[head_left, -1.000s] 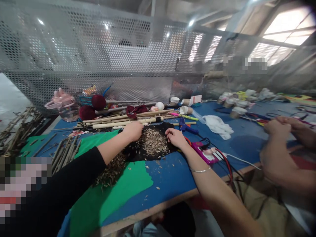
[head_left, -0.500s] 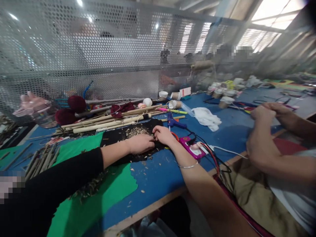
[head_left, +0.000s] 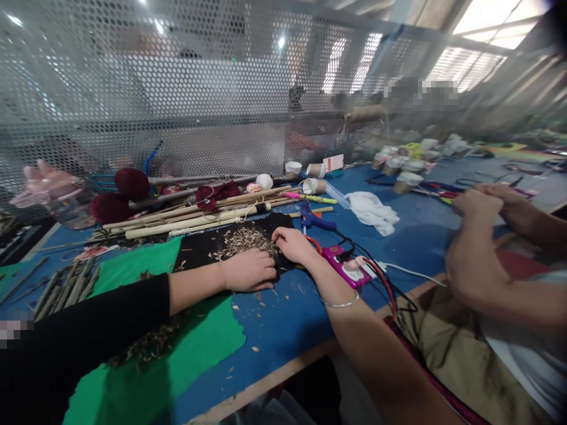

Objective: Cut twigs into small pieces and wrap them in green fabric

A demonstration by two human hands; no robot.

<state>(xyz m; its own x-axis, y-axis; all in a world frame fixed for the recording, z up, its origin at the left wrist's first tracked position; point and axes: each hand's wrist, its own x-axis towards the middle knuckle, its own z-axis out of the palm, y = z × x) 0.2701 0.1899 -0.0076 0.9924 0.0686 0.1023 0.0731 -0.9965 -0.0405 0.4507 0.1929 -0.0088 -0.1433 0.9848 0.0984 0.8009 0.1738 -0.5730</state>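
A heap of pale brown flakes (head_left: 241, 239) lies on a black cloth (head_left: 195, 251) on the blue table. My left hand (head_left: 248, 270) rests palm down at the near edge of the cloth, beside the heap, its fingers bent toward the right. Just right of the heap, my right hand (head_left: 290, 244) touches the cloth with curled fingers; whatever its fingertips hold, if anything, is hidden. Under my left forearm a green cloth (head_left: 212, 336) is spread, with darker scraps (head_left: 153, 344) on it.
Behind the cloth lie long sticks (head_left: 186, 223) and dark red balls (head_left: 132, 184). A blue glue gun (head_left: 316, 220), a pink power strip (head_left: 345, 267) with cables and a white cloth (head_left: 372, 211) are right. Another person's hands (head_left: 481, 203) are at far right.
My left hand has moved a little toward me and down, uncovering more of the flakes. My right hand has hardly moved. The view has shifted slightly.
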